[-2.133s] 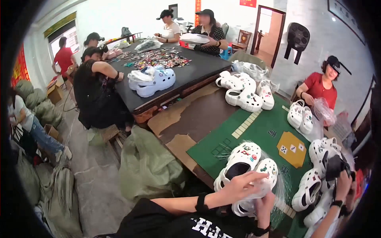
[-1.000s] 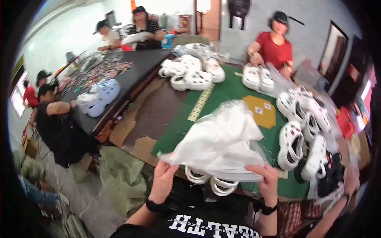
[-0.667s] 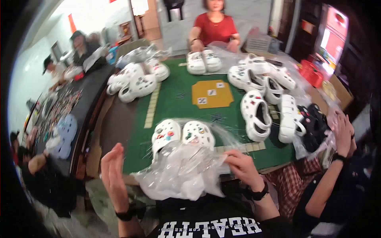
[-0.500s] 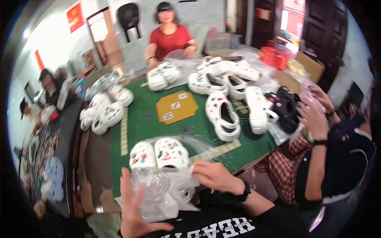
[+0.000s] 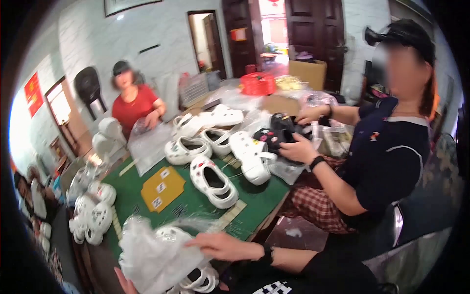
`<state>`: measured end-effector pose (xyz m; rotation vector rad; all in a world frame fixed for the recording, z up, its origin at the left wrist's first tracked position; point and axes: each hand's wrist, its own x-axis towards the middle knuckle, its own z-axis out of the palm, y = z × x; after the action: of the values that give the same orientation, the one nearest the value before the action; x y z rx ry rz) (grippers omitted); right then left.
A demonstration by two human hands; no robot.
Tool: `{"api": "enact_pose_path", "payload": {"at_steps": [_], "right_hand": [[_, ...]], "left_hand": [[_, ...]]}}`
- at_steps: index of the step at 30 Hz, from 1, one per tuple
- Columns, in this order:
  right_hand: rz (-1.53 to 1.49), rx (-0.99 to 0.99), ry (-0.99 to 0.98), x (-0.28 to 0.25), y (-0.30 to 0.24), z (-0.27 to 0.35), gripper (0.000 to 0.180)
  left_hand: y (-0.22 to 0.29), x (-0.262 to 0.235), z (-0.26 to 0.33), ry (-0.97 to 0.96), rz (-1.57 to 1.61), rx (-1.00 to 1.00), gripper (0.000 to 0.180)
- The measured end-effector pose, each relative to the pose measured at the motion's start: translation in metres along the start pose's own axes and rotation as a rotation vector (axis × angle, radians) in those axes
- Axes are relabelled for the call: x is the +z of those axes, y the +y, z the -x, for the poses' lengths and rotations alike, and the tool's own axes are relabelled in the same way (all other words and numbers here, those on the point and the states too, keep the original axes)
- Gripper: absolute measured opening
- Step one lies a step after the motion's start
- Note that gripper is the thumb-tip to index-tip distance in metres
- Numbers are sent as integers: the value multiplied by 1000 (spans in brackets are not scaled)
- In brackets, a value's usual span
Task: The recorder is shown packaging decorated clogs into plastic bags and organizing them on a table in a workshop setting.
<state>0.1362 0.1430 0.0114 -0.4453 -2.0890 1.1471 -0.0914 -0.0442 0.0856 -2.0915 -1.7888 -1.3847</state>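
White lettering (image 5: 274,288) marks the black shirt (image 5: 323,272); dark characters mark the green worktop (image 5: 264,200). At its near edge, a crumpled translucent bag (image 5: 149,259) partly covers white clogs (image 5: 171,233) — right hand (image 5: 223,246) fingers extended against it, pinch unclear; left hand (image 5: 125,282) mostly hidden, state unreadable.

- The plastic bag (image 5: 155,259), crumpled over the heels half a second ago, now rises over the toes of the near white clogs (image 5: 172,233) and largely covers them.
- The left hand (image 5: 126,281), spread open earlier, is now mostly hidden behind the bag's near left edge.
- The right hand (image 5: 227,246) now stretches its fingers onto the bag's right side.
- At the far left, the person in red (image 5: 134,105) no longer has the pair of clogs on the green mat; white clogs (image 5: 107,137) now show raised beside them.
- On the right, the co-worker's near hand (image 5: 299,149) now touches the black clogs (image 5: 268,139).
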Motion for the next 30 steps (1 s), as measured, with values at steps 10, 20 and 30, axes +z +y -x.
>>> {"api": "enact_pose_path", "payload": {"at_steps": [10, 20, 30], "right_hand": [[70, -124, -59, 14, 8, 0, 41], [56, 37, -86, 12, 13, 1, 31], [5, 200, 144, -2, -12, -5, 36]], "left_hand": [[-86, 17, -19, -42, -502, -136, 74], [-127, -33, 11, -2, -38, -484, 38], [-145, -18, -23, 357, 1117, -557, 38]]}}
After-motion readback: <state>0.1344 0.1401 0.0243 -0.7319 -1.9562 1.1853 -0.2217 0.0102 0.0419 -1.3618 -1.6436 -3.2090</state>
